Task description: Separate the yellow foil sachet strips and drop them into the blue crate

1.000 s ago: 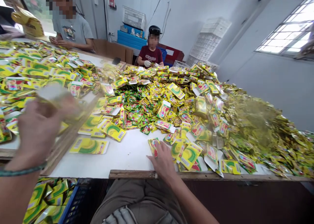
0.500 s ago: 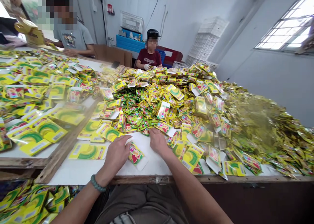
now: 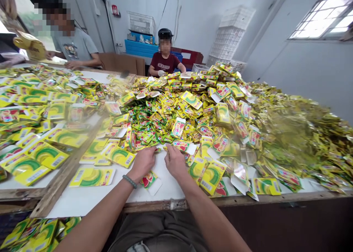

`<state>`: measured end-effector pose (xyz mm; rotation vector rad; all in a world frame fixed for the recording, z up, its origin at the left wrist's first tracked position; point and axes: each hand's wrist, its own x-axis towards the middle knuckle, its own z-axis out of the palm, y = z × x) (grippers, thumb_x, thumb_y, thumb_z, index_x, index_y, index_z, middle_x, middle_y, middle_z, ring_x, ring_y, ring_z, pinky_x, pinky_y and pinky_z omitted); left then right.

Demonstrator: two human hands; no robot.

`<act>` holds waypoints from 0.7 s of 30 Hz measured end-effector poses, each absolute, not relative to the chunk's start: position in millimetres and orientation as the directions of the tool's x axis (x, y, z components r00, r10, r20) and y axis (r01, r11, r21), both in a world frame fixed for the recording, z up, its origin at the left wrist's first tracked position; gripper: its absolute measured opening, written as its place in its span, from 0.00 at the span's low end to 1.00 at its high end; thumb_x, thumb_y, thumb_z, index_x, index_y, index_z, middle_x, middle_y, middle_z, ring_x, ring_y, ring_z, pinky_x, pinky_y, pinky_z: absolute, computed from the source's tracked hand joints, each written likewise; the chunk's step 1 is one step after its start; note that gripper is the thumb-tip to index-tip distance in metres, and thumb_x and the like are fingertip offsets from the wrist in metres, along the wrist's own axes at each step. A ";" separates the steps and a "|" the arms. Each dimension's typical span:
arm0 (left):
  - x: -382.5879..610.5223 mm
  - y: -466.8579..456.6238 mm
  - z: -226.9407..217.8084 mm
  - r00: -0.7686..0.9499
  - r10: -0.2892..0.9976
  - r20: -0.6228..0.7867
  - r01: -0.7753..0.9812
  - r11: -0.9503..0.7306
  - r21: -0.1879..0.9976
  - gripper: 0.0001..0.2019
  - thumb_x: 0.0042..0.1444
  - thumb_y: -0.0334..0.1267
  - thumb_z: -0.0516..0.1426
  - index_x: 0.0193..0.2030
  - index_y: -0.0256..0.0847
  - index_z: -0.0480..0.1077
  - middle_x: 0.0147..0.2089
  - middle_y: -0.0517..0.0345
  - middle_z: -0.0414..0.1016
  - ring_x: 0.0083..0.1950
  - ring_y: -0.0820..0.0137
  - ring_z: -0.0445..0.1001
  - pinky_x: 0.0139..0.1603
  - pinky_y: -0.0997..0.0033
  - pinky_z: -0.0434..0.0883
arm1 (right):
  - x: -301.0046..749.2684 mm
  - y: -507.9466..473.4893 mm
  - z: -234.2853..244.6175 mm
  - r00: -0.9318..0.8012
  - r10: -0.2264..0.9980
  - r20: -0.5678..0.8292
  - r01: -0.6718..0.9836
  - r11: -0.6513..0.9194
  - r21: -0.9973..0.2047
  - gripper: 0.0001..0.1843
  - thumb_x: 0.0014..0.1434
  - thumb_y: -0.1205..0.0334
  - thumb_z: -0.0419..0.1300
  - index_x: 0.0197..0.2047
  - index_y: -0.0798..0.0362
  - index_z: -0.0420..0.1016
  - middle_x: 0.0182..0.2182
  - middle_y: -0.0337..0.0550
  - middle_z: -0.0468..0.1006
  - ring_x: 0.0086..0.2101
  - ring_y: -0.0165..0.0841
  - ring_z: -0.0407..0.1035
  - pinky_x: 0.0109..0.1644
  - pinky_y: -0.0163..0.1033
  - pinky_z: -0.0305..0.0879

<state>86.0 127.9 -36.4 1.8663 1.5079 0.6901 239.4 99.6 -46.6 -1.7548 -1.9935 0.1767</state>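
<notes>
My left hand [image 3: 143, 164], with a beaded bracelet on its wrist, is at the near edge of a heap of small shiny sachets [image 3: 147, 134]. Its fingers are curled together, and what they grip is hidden. Close by on the right, my right hand [image 3: 175, 162] has its fingers pinched at the same edge; anything in them is too small to make out. A yellow and red box [image 3: 150, 182] with a white open flap lies partly under my left wrist. Another box with a white flap [image 3: 184, 146] lies just beyond my right hand.
Flat yellow boxes [image 3: 92, 176] lie on the white tabletop to the left, beside a wooden divider strip [image 3: 59, 178]. More boxes [image 3: 213, 176] and a large sachet heap [image 3: 298, 130] spread to the right. Two people [image 3: 164, 62] sit across the table.
My left hand has moved forward and right, off the box with the open flap, to the sachet heap. My right hand stays at the heap's edge, its fingers now pinched.
</notes>
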 end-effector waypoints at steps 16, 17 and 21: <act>72.2 121.1 -37.0 -0.003 0.963 -0.269 0.031 0.269 0.963 0.20 0.36 0.49 0.65 0.33 0.38 0.72 0.27 0.61 0.74 0.27 0.72 0.70 0.27 0.74 0.68 | 236.6 103.9 -48.5 0.118 0.988 0.100 0.712 -0.014 -0.702 0.18 0.61 0.64 0.53 0.54 0.54 0.70 0.40 0.47 0.79 0.40 0.36 0.73 0.45 0.39 0.67; 72.4 120.7 -37.3 -0.004 0.966 -0.260 0.038 0.260 0.965 0.20 0.37 0.51 0.65 0.33 0.38 0.72 0.27 0.61 0.74 0.27 0.73 0.70 0.28 0.74 0.68 | 233.6 103.8 -47.5 0.109 0.989 0.099 0.761 -0.019 -0.648 0.18 0.62 0.61 0.54 0.55 0.55 0.69 0.42 0.49 0.78 0.42 0.37 0.72 0.46 0.40 0.66; 70.2 119.1 -40.8 -0.040 0.977 -0.211 0.097 0.214 0.972 0.24 0.39 0.55 0.64 0.35 0.37 0.72 0.26 0.60 0.74 0.26 0.71 0.70 0.30 0.72 0.68 | 221.2 108.4 -47.4 0.062 0.996 0.067 0.900 -0.026 -0.436 0.16 0.62 0.55 0.57 0.49 0.56 0.72 0.45 0.55 0.73 0.48 0.42 0.66 0.47 0.42 0.64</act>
